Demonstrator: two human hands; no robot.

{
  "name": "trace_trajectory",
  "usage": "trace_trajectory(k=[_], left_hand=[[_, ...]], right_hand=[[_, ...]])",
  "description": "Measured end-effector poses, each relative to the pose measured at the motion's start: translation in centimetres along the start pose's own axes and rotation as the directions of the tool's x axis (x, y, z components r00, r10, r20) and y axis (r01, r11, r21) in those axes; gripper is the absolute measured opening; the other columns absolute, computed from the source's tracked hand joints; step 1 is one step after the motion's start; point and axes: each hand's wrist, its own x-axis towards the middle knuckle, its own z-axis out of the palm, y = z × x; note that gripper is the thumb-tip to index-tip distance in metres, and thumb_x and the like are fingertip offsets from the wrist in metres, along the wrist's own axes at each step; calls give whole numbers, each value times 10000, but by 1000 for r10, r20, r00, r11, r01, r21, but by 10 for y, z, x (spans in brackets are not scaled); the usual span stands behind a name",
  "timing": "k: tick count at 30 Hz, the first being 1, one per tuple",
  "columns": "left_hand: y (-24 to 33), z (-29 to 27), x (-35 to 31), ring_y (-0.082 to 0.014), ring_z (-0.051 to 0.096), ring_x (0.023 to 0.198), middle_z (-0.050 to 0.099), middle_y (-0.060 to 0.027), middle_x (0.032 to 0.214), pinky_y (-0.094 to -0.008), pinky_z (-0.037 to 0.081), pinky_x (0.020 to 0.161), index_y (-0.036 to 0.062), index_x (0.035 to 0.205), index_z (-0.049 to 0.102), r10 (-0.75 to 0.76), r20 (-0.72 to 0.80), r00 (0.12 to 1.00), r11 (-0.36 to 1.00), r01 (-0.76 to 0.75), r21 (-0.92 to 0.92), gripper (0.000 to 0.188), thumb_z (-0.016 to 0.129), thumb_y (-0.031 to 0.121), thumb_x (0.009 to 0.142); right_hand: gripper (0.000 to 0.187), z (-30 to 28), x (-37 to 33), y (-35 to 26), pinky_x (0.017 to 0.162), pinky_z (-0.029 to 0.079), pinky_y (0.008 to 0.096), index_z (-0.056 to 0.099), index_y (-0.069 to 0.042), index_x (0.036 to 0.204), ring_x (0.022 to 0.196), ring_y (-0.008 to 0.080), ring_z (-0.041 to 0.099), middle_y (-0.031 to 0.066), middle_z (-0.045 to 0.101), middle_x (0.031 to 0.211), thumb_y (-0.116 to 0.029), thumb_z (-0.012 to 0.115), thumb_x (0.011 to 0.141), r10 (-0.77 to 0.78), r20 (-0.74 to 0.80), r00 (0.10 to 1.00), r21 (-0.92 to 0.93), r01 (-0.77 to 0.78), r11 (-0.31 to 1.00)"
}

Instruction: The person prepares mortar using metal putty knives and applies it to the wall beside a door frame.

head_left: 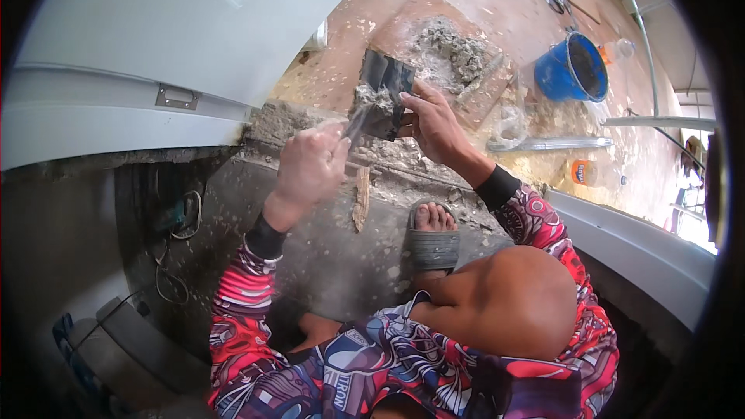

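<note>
My left hand [310, 167], smeared by motion, is closed around a narrow putty knife [358, 121], whose blurred blade meets the wet mortar [375, 98]. That mortar lies on a flat black plate [394, 75], smeared grey in places. My right hand [436, 128] grips the plate by its right edge, thumb on top and fingers beneath. Both hands are above the rough, broken strip of floor at the doorway. Just below them, a splintered piece of wood [362, 200] lies on the dark floor.
A mortar heap [458, 50] sits on a board [405, 19] ahead. To its right stands a blue bucket [552, 76]. A metal strip [552, 143] and a clear bottle [594, 174] lie nearer. The white door [155, 39] fills the left; my sandalled foot [434, 237] is below.
</note>
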Motion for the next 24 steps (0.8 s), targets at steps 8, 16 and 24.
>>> trace_trajectory(k=[8, 16, 24], left_hand=[[-23, 1, -15, -123, 573, 664, 610, -108, 687, -323, 463, 614, -49, 909, 637, -214, 85, 973, 810, 226, -541, 184, 636, 135, 900], [-4, 8, -49, -166, 526, 549, 563, -154, 618, -357, 410, 522, -53, 783, 567, -223, -159, 962, 842, 107, -529, 209, 629, 117, 888], [-20, 6, -86, -34, 483, 648, 605, 11, 696, -235, 401, 564, -20, 866, 643, -305, -162, 938, 610, 62, -790, 146, 607, 103, 937]], right_hand=[[300, 0, 3, 10, 766, 599, 395, 488, -56, 1300, 857, 179, 663, 71, 628, 1071, -97, 430, 1009, 96, 56, 994, 146, -103, 984], [185, 16, -2, -2, 649, 546, 324, 538, -68, 1168, 746, 123, 637, 27, 653, 963, -141, 468, 1013, 117, 71, 991, 252, -132, 959], [208, 8, -1, 10, 857, 578, 466, 497, -46, 1194, 934, 208, 674, 86, 646, 1079, -112, 399, 1023, 66, 133, 989, 276, -101, 956]])
